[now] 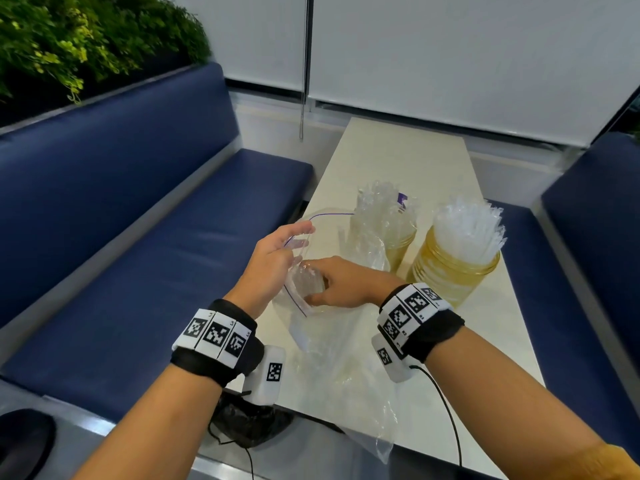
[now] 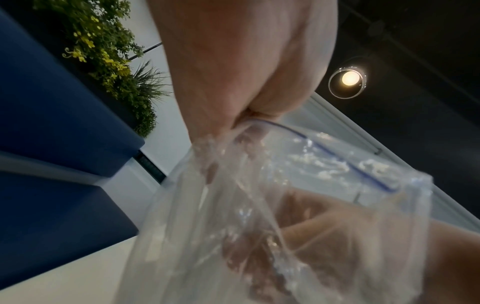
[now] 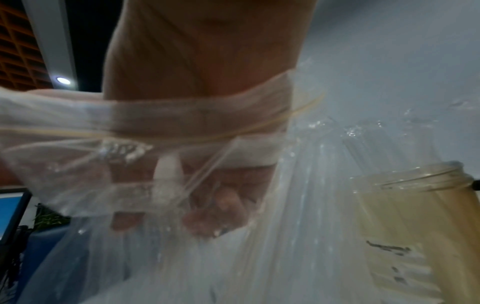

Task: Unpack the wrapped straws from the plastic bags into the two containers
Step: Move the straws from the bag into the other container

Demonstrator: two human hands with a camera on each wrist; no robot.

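Observation:
A clear zip bag with a purple seal line is held up over the cream table. My left hand pinches its rim, the pinch showing close up in the left wrist view. My right hand reaches inside the bag, fingers curled round a bundle of wrapped straws; in the right wrist view, right hand shows through the plastic. Behind stand two yellowish jars: the left jar holds some straws, the right jar is packed with them.
A flattened clear plastic bag lies on the table's near end and hangs over the edge. Blue benches run along the left and right. A black cable trails from my right wrist.

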